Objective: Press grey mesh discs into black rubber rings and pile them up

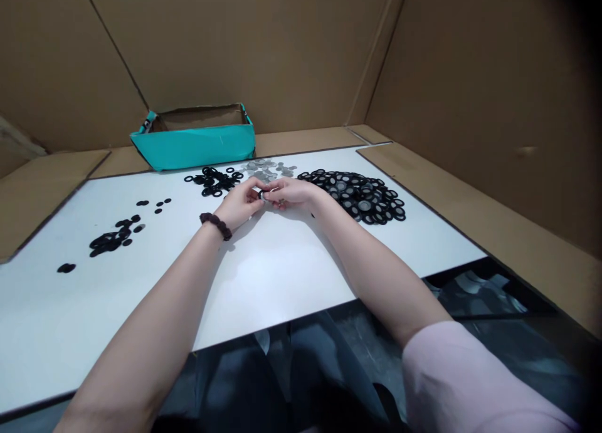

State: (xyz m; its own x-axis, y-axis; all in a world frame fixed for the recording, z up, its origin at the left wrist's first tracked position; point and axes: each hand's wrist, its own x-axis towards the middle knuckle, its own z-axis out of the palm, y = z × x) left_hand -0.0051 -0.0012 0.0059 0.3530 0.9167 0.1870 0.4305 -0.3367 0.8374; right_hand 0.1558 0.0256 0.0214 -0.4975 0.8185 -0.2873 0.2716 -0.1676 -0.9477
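Note:
My left hand and my right hand meet over the white table. Between their fingertips is a small black ring with a pale centre, pinched from both sides. Just beyond my hands lies a scatter of thin grey, translucent discs. A loose group of black rings sits behind my left hand. To the right of my right hand spreads a large heap of black rings with grey centres. Parts of my fingers hide the held ring's far side.
A turquoise box with an open top stands at the back. On the left lie a pile of flat black discs and several stray ones. Brown cardboard walls enclose the white tabletop at the back and sides.

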